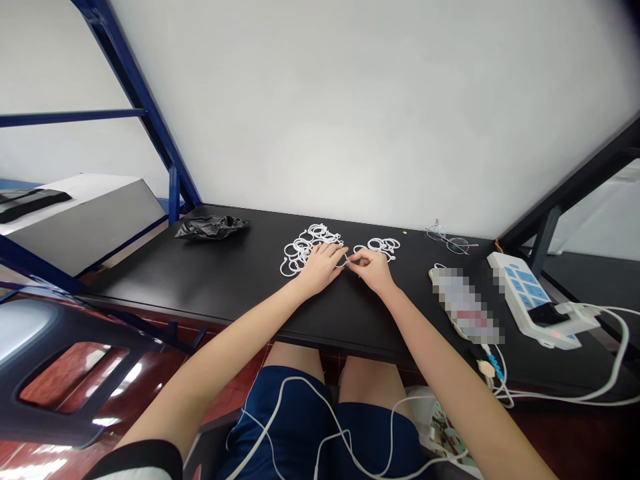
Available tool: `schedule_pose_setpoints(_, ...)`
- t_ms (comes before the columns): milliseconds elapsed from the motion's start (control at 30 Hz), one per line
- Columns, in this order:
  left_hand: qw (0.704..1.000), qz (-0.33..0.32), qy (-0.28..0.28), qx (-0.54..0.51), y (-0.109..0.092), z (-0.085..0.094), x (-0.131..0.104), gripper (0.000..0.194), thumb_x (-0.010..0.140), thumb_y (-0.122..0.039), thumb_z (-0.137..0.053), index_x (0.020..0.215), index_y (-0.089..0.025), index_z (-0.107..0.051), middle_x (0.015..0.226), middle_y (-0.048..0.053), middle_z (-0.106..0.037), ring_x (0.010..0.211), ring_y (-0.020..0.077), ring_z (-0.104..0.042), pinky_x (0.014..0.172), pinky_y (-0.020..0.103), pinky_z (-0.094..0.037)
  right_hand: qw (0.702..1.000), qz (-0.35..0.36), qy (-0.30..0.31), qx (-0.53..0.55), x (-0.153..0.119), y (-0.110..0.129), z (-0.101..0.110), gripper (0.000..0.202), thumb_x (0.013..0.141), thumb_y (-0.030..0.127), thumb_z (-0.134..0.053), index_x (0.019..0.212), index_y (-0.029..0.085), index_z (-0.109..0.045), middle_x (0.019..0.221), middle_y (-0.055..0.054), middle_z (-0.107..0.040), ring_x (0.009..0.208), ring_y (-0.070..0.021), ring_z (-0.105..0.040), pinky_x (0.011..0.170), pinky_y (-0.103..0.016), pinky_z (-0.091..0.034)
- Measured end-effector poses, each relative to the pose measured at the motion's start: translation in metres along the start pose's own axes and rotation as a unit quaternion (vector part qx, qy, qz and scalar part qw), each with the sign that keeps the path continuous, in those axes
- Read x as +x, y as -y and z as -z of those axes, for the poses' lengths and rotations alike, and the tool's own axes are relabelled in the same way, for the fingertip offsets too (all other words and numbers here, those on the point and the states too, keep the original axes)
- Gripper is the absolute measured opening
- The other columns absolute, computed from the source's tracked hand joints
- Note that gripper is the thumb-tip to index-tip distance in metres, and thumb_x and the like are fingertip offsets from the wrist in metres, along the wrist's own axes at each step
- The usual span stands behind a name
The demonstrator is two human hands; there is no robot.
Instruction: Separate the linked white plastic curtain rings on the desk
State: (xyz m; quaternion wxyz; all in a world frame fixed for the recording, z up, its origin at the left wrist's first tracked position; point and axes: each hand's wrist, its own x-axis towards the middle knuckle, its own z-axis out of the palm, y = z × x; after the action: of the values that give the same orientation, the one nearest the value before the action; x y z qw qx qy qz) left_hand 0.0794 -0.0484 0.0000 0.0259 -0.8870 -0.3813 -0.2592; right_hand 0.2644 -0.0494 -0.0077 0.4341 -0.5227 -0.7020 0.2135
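Observation:
My left hand (pixel 323 265) and my right hand (pixel 371 268) meet over the middle of the black table. Both pinch a thin white cord (pixel 343 265), which spans the small gap between the fingertips; its ends are hard to make out. Beside and behind my left hand lies a tangled pile of white cord loops (pixel 300 248), partly covered by that hand. A smaller group of white cord loops (pixel 384 245) rests just behind my right hand.
A crumpled black plastic bag (pixel 213 227) lies at the table's (pixel 200 283) back left. Eyeglasses (pixel 450 241), a phone (pixel 465 303) and a white power strip (pixel 530 293) with plugged-in cables are on the right. A white cable (pixel 330 417) crosses my lap. Blue frame posts (pixel 135 87) stand left.

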Motion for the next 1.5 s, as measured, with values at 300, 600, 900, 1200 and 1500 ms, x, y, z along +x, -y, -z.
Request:
schedule_pose_setpoints(300, 1.0, 0.003, 0.006, 0.009, 0.001, 0.0, 0.0, 0.03, 0.095, -0.025, -0.047, 0.124, -0.018, -0.051, 0.128, 0.01, -0.059, 0.113, 0.0246, -0.054, 0.095, 0.038, -0.037, 1.0, -0.009, 0.014, 0.014, -0.002, 0.004, 0.0, 0.014, 0.073, 0.033, -0.068, 0.076, 0.019, -0.067, 0.042, 0.005, -0.05, 0.039, -0.0119, -0.047, 0.047, -0.026, -0.036)
schedule_pose_setpoints(600, 1.0, 0.019, -0.012, 0.011, 0.004, -0.007, -0.001, 0.03, 0.097, -0.033, -0.046, 0.121, -0.016, -0.05, 0.12, 0.011, -0.065, 0.106, 0.0241, -0.062, 0.096, 0.039, -0.035, 0.984, -0.051, 0.011, 0.168, 0.002, 0.009, -0.001, 0.032, 0.067, 0.044, -0.076, 0.081, 0.016, -0.071, 0.078, -0.006, -0.07, 0.043, -0.0101, -0.054, 0.043, -0.027, -0.045)
schedule_pose_setpoints(900, 1.0, 0.014, 0.007, -0.003, 0.002, -0.007, 0.0, 0.034, 0.098, -0.04, -0.042, 0.118, -0.014, -0.048, 0.1, 0.011, -0.069, 0.093, 0.0242, -0.064, 0.089, 0.038, -0.038, 0.965, -0.08, 0.009, 0.248, 0.003, 0.014, 0.003, 0.033, 0.061, 0.044, -0.082, 0.079, 0.017, -0.075, 0.069, -0.003, -0.066, 0.044, -0.008, -0.05, 0.043, -0.026, -0.043)
schedule_pose_setpoints(1200, 0.995, 0.01, 0.008, -0.097, 0.001, -0.005, -0.001, 0.03, 0.097, -0.045, -0.043, 0.105, -0.017, -0.049, 0.095, 0.005, -0.065, 0.092, 0.0216, -0.061, 0.087, 0.037, -0.042, 0.953, -0.11, 0.028, 0.279, 0.004, 0.018, 0.004, 0.034, 0.059, 0.044, -0.084, 0.078, 0.018, -0.074, 0.071, -0.001, -0.066, 0.044, -0.0068, -0.048, 0.044, -0.025, -0.041)
schedule_pose_setpoints(1500, 0.994, 0.005, 0.008, -0.11, -0.001, -0.001, -0.001, 0.031, 0.1, -0.042, -0.033, 0.107, -0.019, -0.052, 0.096, 0.006, -0.065, 0.093, 0.0219, -0.061, 0.084, 0.037, -0.043, 0.939, -0.14, 0.075, 0.304, 0.004, 0.016, 0.004, 0.035, 0.061, 0.046, -0.082, 0.077, 0.019, -0.067, 0.067, 0.002, -0.064, 0.043, -0.0063, -0.048, 0.044, -0.023, -0.042)
